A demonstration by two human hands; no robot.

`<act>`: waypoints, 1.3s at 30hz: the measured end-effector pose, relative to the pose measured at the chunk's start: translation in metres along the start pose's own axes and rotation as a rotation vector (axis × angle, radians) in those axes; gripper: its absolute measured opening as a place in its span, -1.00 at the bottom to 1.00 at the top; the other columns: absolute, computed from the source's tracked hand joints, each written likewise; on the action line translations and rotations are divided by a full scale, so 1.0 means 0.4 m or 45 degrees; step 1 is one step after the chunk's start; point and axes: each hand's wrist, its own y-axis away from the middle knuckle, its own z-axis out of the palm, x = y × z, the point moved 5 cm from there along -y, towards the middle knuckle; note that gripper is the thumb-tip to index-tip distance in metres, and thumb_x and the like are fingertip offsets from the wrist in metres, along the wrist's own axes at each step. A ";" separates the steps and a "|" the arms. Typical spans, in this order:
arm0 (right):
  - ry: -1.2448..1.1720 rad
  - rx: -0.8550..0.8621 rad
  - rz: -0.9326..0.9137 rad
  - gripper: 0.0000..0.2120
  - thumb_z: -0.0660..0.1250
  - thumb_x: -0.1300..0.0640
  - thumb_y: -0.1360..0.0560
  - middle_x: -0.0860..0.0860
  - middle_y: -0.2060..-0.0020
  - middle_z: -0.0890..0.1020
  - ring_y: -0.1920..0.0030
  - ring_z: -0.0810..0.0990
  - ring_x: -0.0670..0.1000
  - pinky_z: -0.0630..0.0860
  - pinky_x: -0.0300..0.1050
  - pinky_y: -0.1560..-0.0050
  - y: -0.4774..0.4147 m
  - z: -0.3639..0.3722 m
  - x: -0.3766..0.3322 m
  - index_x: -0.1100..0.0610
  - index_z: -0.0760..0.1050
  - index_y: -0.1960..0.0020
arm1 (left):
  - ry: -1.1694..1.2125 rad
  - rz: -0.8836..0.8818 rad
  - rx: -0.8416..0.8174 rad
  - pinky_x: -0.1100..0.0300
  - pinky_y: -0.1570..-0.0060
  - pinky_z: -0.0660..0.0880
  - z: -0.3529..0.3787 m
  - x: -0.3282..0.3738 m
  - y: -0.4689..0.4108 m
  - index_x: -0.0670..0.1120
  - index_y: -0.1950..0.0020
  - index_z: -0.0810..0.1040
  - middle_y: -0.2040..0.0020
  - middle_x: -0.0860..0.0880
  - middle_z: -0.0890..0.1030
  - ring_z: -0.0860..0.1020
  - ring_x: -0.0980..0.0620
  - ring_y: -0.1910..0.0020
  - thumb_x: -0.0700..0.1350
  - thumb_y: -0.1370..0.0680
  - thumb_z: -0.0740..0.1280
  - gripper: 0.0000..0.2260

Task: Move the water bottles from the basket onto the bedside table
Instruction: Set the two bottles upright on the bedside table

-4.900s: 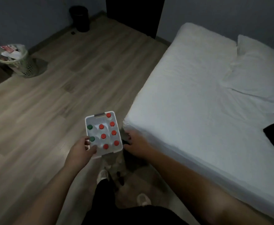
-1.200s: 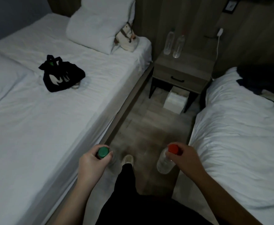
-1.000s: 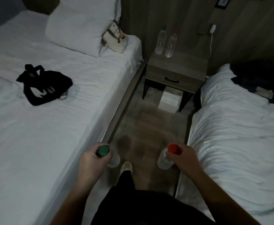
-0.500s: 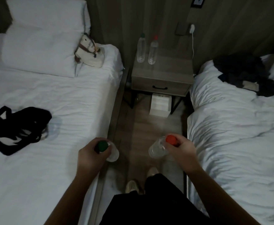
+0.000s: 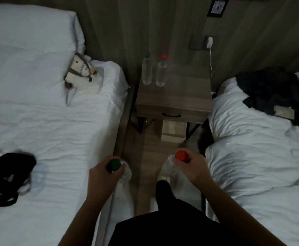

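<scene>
Two bottles (image 5: 154, 71) are already parked on the table (image 5: 184, 89), upper middle. A green-capped bottle (image 5: 123, 170) is clamped in the left hand (image 5: 103, 174), a red-capped bottle (image 5: 171, 166) in the right hand (image 5: 192, 166), both low in frame. Basket isn't seen, so what's left can't be told.

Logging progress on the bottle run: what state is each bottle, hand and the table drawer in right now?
left hand: closed on green-capped bottle
right hand: closed on red-capped bottle
two bottles on bedside table: green-capped one and red-capped one, upright, capped
drawer: shut
</scene>
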 end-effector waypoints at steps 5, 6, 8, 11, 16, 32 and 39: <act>-0.014 -0.138 -0.105 -0.83 0.47 0.12 -0.41 -0.13 0.17 0.61 0.15 0.57 -0.24 0.44 -0.45 0.16 -0.206 -0.069 -0.089 -0.07 0.53 0.07 | 0.067 -0.045 0.076 0.41 0.22 0.48 0.057 0.109 -0.168 0.10 0.11 0.59 0.21 0.09 0.65 0.57 0.28 0.19 -0.09 -0.38 0.48 -0.85; -0.003 -0.161 -0.121 -0.81 0.47 0.12 -0.41 -0.13 0.14 0.61 0.10 0.57 -0.22 0.44 -0.40 0.11 -0.243 -0.079 -0.103 -0.10 0.52 0.06 | 0.077 -0.048 0.098 0.41 0.22 0.47 0.068 0.130 -0.196 0.09 0.10 0.60 0.21 0.08 0.65 0.57 0.26 0.20 -0.10 -0.39 0.48 -0.85; 0.019 -0.141 -0.160 -0.81 0.48 0.10 -0.40 -0.12 0.12 0.63 0.08 0.59 -0.18 0.45 -0.34 0.06 -0.317 -0.101 -0.121 -0.10 0.55 0.05 | 0.085 -0.041 0.131 0.29 0.16 0.48 0.085 0.173 -0.247 0.06 0.07 0.60 0.20 0.07 0.64 0.57 0.20 0.22 -0.08 -0.39 0.48 -0.84; 0.020 -0.160 -0.162 -0.78 0.49 0.07 -0.39 -0.08 0.08 0.66 0.05 0.61 -0.12 0.52 -0.26 0.00 -0.406 -0.119 -0.141 0.00 0.59 -0.01 | 0.128 -0.040 0.138 0.26 0.14 0.50 0.107 0.222 -0.320 0.07 0.06 0.60 0.19 0.08 0.63 0.56 0.20 0.20 -0.09 -0.39 0.48 -0.84; -0.020 -0.118 -0.153 -0.83 0.48 0.07 -0.37 -0.11 0.14 0.68 0.09 0.63 -0.19 0.55 -0.20 -0.01 -0.516 -0.137 -0.189 -0.02 0.61 0.04 | 0.151 0.004 0.095 0.58 0.21 0.38 0.141 0.280 -0.460 0.08 0.07 0.60 0.17 0.11 0.62 0.55 0.22 0.16 -0.10 -0.39 0.48 -0.83; 0.324 -0.093 0.184 -0.64 0.46 -0.12 -0.35 -0.02 0.06 0.62 0.01 0.58 0.01 0.55 0.02 -0.10 -0.947 -0.022 -0.273 -0.01 0.52 -0.08 | -0.010 0.125 -0.399 0.46 0.25 0.36 0.281 0.320 -1.064 0.01 -0.06 0.61 0.16 0.10 0.57 0.55 0.13 0.15 -0.05 -0.40 0.48 -0.75; 0.287 -0.046 0.313 -0.61 0.47 -0.09 -0.33 0.00 0.06 0.61 0.03 0.61 0.07 0.59 0.05 0.01 -1.089 0.024 -0.304 0.01 0.48 -0.08 | -0.033 0.225 -0.619 0.43 0.20 0.39 0.336 0.336 -1.230 0.01 -0.03 0.63 0.15 0.12 0.62 0.55 0.23 0.22 0.12 -0.33 0.41 -0.67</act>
